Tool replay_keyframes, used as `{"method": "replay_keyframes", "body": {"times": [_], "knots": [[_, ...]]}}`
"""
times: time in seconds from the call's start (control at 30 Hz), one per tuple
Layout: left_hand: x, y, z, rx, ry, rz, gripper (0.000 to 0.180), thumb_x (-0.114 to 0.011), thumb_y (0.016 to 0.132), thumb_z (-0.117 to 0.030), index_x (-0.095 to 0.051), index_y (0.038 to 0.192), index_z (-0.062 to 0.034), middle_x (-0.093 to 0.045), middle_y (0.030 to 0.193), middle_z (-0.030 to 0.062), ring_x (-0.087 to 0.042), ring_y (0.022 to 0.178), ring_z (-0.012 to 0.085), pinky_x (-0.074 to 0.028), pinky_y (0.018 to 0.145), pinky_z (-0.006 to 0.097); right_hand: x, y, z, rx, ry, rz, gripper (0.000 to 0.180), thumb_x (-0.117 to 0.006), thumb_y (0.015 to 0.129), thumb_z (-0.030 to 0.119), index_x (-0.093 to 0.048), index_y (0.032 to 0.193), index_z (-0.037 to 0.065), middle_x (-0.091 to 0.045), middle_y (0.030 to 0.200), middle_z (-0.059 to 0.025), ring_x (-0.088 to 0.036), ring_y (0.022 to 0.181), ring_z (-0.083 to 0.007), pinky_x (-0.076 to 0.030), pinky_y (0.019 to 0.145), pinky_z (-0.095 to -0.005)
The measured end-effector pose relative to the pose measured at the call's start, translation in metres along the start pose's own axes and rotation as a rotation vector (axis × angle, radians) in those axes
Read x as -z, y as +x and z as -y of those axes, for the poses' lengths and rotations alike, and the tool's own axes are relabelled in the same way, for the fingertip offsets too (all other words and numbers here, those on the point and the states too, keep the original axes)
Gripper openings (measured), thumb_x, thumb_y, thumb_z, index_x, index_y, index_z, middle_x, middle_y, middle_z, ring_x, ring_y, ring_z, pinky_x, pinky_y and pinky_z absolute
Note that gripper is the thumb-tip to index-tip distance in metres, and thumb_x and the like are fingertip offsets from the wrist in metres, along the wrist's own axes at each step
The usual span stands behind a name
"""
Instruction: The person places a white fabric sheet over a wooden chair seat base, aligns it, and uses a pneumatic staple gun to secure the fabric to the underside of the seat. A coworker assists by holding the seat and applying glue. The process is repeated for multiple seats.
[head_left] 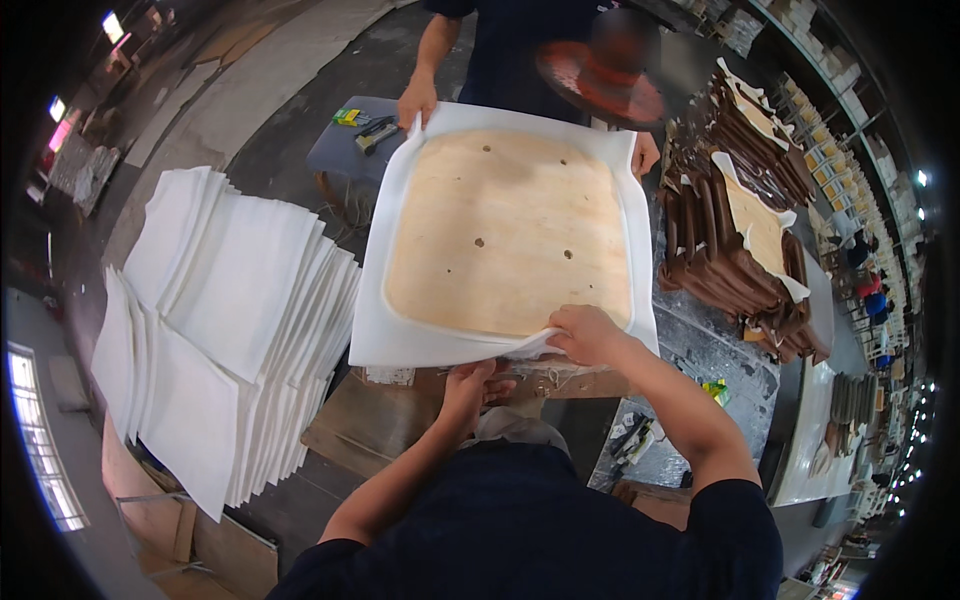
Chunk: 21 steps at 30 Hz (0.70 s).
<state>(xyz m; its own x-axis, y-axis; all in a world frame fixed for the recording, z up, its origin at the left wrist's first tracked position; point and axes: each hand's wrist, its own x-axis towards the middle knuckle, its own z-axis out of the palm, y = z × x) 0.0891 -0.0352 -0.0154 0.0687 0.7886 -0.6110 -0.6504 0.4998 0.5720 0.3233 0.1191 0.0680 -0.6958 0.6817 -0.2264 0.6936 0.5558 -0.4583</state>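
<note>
A pale plywood board (520, 220) with rounded corners and several holes lies on a larger white foam sheet (372, 325), whose margins stick out and curl up around it. At the near edge, right of centre, my right hand (585, 335) pinches the foam margin and folds it up against the board. My left hand (474, 393) is just below the near edge, left of my right hand, with its fingers apart and nothing seen in them. Across from me, a co-worker's hand (417, 104) grips the far left corner and their other hand (646, 153) the far right.
On the left stands a fanned stack of white foam sheets (250, 280). Brown upholstered seat pieces (715, 240) are piled at the right. A staple gun (376, 133) lies on a grey surface beyond the board's left corner. More tools (632, 438) rest at lower right.
</note>
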Motion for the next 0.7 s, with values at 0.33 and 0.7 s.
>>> {"method": "replay_keyframes", "body": {"times": [0.33, 0.7], "knots": [[-0.026, 0.015, -0.009, 0.08, -0.03, -0.162, 0.029, -0.064, 0.109, -0.026, -0.066, 0.125, -0.0014, -0.078, 0.1, 0.0164, -0.078, 0.075, 0.0295, -0.066, 0.068, 0.043, 0.013, 0.013, 0.001, -0.056, -0.041, 0.214, 0.04, -0.08, 0.093, 0.037, -0.073, 0.121, 0.009, -0.073, 0.121, -0.0206, -0.069, 0.116, -0.0424, -0.053, 0.098, -0.053], [-0.042, 0.021, 0.018, -0.157, -0.007, -0.275, 0.031, -0.067, 0.112, -0.032, -0.073, 0.101, -0.0033, -0.07, 0.073, 0.0063, -0.068, 0.059, 0.0177, -0.055, 0.052, 0.033, -0.037, 0.017, 0.041, 0.178, -0.344, -0.207, 0.102, -0.09, 0.078, 0.023, -0.046, 0.169, 0.034, -0.038, 0.174, -0.02, -0.037, 0.16, -0.0505, -0.038, 0.116, -0.0757]]}}
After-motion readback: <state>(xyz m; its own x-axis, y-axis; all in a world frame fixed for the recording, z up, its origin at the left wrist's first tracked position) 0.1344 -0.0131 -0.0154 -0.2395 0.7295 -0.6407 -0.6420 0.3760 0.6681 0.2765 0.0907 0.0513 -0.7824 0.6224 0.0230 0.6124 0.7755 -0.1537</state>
